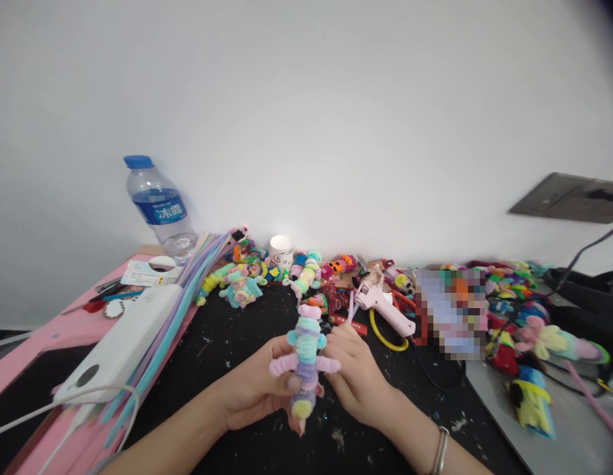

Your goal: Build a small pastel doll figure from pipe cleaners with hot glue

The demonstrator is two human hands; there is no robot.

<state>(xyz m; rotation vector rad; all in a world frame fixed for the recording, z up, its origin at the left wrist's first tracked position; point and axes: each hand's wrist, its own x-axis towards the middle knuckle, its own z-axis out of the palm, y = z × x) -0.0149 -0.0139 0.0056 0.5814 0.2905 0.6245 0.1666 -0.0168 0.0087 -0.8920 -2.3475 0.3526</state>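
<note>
A small figure made of fuzzy pipe cleaners (307, 353) stands upright in front of me, banded in pastel pink, mint, blue and lilac. It has two pink side arms, blue knobs and a yellow lower end. My left hand (259, 382) is closed around its lower left side, thumb across the front. On the other side, my right hand (355, 369) has its fingers curled against the figure's right edge; their tips are partly hidden behind it. A pink hot glue gun (385, 307) lies just beyond my right hand, with a pale stick near my knuckles.
At left are a bundle of pastel pipe cleaners (160, 349), a white power bank-like box (123, 343) with cables and a water bottle (160, 208). Several fuzzy figures and a paper cup (281, 251) line the wall. More figures lie right, by a yellow ring (385, 340).
</note>
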